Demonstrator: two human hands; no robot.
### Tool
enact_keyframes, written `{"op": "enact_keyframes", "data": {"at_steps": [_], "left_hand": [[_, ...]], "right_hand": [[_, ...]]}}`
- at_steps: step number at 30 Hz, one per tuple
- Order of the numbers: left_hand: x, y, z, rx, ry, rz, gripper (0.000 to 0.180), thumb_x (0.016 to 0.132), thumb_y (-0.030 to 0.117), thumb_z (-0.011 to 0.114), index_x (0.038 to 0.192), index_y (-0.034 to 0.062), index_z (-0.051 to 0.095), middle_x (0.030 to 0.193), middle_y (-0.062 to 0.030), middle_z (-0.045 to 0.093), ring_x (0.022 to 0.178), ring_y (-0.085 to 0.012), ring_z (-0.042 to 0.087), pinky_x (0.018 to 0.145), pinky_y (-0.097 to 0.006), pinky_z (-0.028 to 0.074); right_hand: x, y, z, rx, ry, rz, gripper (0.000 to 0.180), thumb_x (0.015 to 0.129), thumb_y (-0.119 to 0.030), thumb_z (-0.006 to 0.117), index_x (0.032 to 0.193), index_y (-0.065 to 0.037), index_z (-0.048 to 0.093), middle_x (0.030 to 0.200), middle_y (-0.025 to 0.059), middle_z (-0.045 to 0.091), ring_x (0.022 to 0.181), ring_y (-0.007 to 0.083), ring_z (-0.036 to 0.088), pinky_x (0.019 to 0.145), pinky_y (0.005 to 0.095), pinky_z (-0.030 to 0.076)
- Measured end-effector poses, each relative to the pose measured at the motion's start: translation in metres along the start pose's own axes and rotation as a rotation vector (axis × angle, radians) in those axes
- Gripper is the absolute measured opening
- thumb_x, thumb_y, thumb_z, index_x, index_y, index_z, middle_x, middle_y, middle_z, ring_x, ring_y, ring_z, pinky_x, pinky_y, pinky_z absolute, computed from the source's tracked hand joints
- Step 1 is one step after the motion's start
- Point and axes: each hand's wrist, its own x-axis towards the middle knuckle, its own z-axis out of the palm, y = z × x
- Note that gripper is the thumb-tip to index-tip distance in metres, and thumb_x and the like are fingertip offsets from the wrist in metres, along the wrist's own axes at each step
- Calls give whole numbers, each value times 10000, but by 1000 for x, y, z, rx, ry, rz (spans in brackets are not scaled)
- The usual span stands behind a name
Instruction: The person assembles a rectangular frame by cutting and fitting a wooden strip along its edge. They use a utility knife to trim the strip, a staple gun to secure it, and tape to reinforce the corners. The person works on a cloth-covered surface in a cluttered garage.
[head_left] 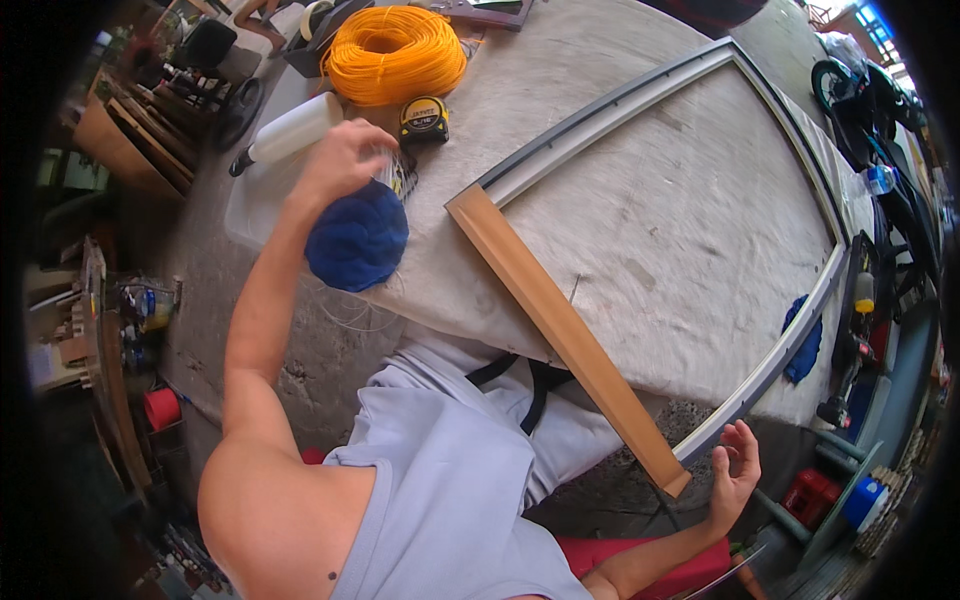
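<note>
My left hand (348, 157) is at the table's left end, above a round blue cloth pad (357, 240). Its fingers are bent together over a small, blurred, whitish bundle (397, 172), and what they pinch cannot be made out. Just beyond them sits a black and yellow tape measure (425, 120). A large white and grey frame (620, 105) lies across the cloth-covered table, with a brown cardboard strip (570, 335) along its near left side. Beside the frame's near corner, my right hand (737, 470) is raised with curled, parted fingers and holds nothing.
A coil of orange cord (393, 55) and a white roll (297, 128) lie at the far left of the table (640, 260). Another blue cloth (803, 340) shows at the right edge. A motorcycle (880, 130) stands beyond, and a red stool (660, 565) is below my right forearm.
</note>
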Motion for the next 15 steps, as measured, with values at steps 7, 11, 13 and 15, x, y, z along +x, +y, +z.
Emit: {"op": "enact_keyframes", "data": {"at_steps": [7, 11, 13, 15], "left_hand": [[-32, -50, -68, 44, 349, -415, 118, 820, 70, 621, 887, 60, 717, 850, -59, 700, 772, -144, 638, 661, -257, 455], [-8, -52, -52, -109, 372, -350, 137, 855, 130, 637, 947, 60, 711, 891, -39, 698, 799, -135, 627, 681, -251, 437], [34, -31, -44, -107, 367, -303, 167, 864, 152, 643, 993, 64, 704, 918, -39, 698, 821, -127, 624, 700, -249, 430], [77, -25, -30, -41, 242, -212, 251, 858, 178, 655, 1069, 43, 675, 1008, -84, 685, 938, -191, 623, 827, -296, 448]], "right_hand": [[26, -28, 17, -132, -170, -1, 484, 765, -130, 709, 1209, 10, 577, 1057, 101, 639, 1009, 188, 587, 861, 317, 432], [53, -44, 30, -166, -190, 14, 490, 715, -133, 742, 1161, 16, 601, 1003, 134, 658, 962, 225, 612, 854, 339, 443], [65, -49, 34, -188, -212, 3, 493, 709, -150, 757, 1149, 15, 607, 1006, 147, 663, 956, 237, 618, 860, 340, 450], [71, -47, 35, -205, -201, 13, 499, 708, -176, 773, 1141, 13, 611, 1017, 158, 666, 954, 249, 624, 869, 343, 457]]}}
